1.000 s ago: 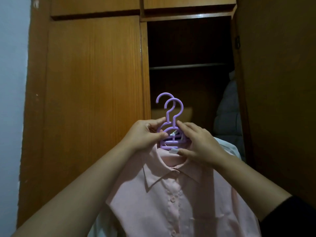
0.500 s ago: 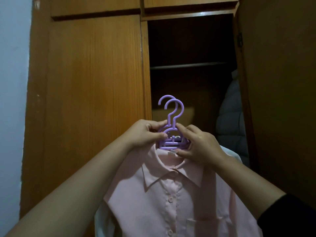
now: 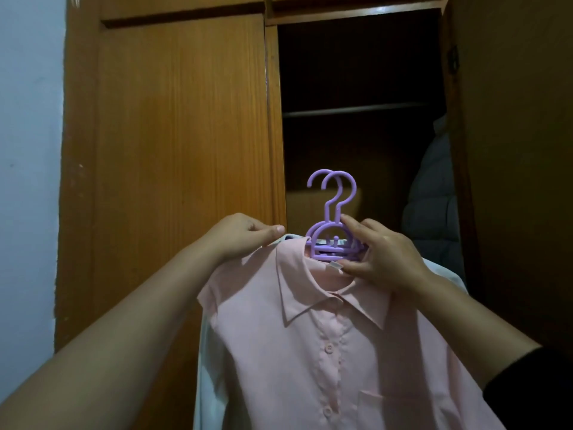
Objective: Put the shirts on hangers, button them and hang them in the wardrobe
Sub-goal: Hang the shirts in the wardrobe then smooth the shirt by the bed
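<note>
Leftward along the shoulder is where the left hand (image 3: 238,235) has gone since the earlier frame: it was at the hanger necks beside the other hand, and now its curled fingers pinch the shoulder edge of the pink shirt (image 3: 338,352), thumb on top. The right hand (image 3: 381,256) stays at the collar, its fingers gripping the bases of the hangers (image 3: 333,225), forefinger against the necks and thumb under the small white tag (image 3: 335,266) inside the collar.

Two purple hangers show, their hooks one just behind the other, both upright. Two shirts hang from them: the pink one in front, buttoned, with two buttons and one chest pocket visible, and a white shirt (image 3: 207,367) behind it, seen only as strips at the left and behind the right wrist. Nothing on the tag can be read.

Both shirts are held up in front of the wardrobe (image 3: 186,135), at the edge of its open compartment, not yet on the rail (image 3: 353,109). One grey padded coat (image 3: 434,197) hangs inside at the right.
</note>
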{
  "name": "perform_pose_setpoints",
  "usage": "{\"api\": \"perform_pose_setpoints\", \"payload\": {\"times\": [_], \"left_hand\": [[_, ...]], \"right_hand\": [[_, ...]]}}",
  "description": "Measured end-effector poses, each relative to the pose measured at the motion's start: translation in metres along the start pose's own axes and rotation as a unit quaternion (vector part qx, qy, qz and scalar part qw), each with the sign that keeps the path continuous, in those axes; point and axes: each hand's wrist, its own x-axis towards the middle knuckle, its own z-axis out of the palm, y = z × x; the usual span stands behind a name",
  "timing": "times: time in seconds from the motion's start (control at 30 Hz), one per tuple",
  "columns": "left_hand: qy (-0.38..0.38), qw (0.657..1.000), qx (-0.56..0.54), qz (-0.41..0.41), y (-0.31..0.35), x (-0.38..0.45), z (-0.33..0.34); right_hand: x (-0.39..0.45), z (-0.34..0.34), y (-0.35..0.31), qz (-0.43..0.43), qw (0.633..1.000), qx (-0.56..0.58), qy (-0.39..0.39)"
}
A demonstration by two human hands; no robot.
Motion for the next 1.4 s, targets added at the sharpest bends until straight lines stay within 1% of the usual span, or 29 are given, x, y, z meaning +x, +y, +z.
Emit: {"api": "perform_pose_setpoints", "payload": {"times": [0.07, 0.17, 0.27, 0.43, 0.5, 0.57, 0.7, 0.77, 0.83, 0.9, 1.0, 1.07, 1.1, 1.23, 1.33, 1.4], "left_hand": [[-0.016, 1.0, -0.014, 0.003, 0.004, 0.0, 0.003], [-0.018, 0.996, -0.079, 0.032, 0.014, -0.002, 0.007], [-0.057, 0.989, -0.122, 0.06, 0.02, -0.001, 0.008], [-0.113, 0.984, -0.131, 0.039, 0.023, -0.001, 0.006], [-0.132, 0.978, -0.16, 0.031, 0.026, -0.003, 0.008], [-0.132, 0.973, -0.186, 0.023, 0.026, -0.004, 0.01], [-0.116, 0.959, -0.258, 0.013, 0.021, 0.0, 0.015], [-0.1, 0.96, -0.263, 0.021, 0.02, 0.001, 0.016], [-0.081, 0.966, -0.241, 0.04, 0.019, 0.002, 0.016], [-0.051, 0.979, -0.188, 0.057, 0.02, 0.003, 0.016], [0.008, 0.99, -0.113, 0.078, 0.025, 0.006, 0.017], [0.024, 0.991, -0.106, 0.082, 0.028, 0.008, 0.017], [0.026, 0.99, -0.115, 0.081, 0.03, 0.009, 0.017], [0.041, 0.987, -0.142, 0.067, 0.032, 0.01, 0.012], [0.056, 0.984, -0.159, 0.058, 0.028, 0.011, 0.009], [0.074, 0.981, -0.172, 0.043, 0.024, 0.012, 0.007]], "right_hand": [[-0.001, 0.0, -0.003, -0.008, 1.0, -0.005, -0.005], [-0.001, 0.002, -0.01, -0.02, 1.0, -0.003, -0.011], [-0.001, 0.005, -0.013, -0.033, 0.999, -0.014, -0.021], [-0.004, 0.006, -0.014, -0.042, 0.999, -0.011, -0.019], [-0.003, 0.006, -0.013, -0.039, 0.999, -0.008, -0.018], [-0.003, 0.006, -0.013, -0.041, 0.999, -0.001, -0.011], [-0.001, 0.005, -0.015, -0.055, 0.998, 0.007, -0.011], [0.001, 0.003, -0.015, -0.061, 0.998, 0.018, -0.017], [0.001, 0.002, -0.014, -0.065, 0.997, 0.021, -0.02], [0.001, 0.004, -0.014, -0.063, 0.998, 0.024, -0.011], [0.003, 0.009, -0.014, -0.077, 0.996, 0.019, 0.048], [0.008, 0.013, -0.016, -0.081, 0.993, -0.009, 0.089], [0.01, 0.013, -0.018, -0.077, 0.993, -0.008, 0.093], [0.016, 0.009, -0.022, -0.061, 0.995, 0.056, 0.056], [0.014, 0.01, -0.013, -0.065, 0.987, 0.123, 0.076], [0.011, 0.012, -0.003, -0.064, 0.984, 0.141, 0.085]]}}
